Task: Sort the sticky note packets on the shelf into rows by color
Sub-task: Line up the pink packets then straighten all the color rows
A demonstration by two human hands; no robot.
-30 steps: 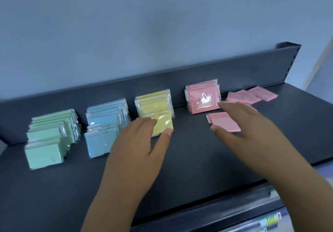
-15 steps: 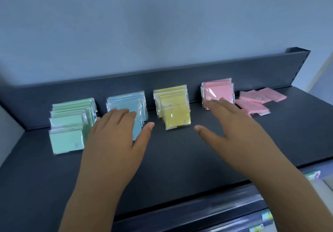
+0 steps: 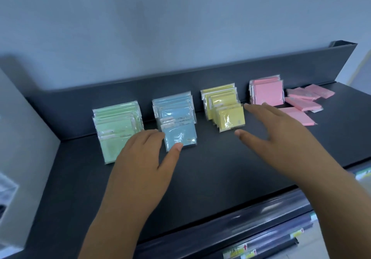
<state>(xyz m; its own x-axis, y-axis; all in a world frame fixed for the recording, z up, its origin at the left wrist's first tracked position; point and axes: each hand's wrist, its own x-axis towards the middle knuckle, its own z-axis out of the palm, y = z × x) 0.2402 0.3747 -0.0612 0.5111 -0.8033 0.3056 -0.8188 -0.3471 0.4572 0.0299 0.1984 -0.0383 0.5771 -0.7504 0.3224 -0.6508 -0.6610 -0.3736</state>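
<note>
Left hand (image 3: 144,158) spread flat, holding nothing. Its fingers lie over the near corner of the green row (image 3: 118,130) and its thumb tip is at the lower edge of the blue row (image 3: 176,122); can't tell if it actually touches. Right hand (image 3: 281,130) also spread and empty, hovering, with the yellow row (image 3: 224,108) just off its thumb side and the pink row (image 3: 268,93) just beyond its fingertips. About 4 loose pink packets (image 3: 301,106) lie flat past its little-finger side, unsorted.

Risks:
- All 4 rows stand on edge on the shelf (image 3: 200,178), leaning back. A nudge from the left fingers or thumb could tip the front green or blue packet and domino the rest.
- The right hand reaching for the loose pinks could clip the front yellow packet or the pink row.
- Glossy wrap looks slippery, so a pinch may slide.
</note>
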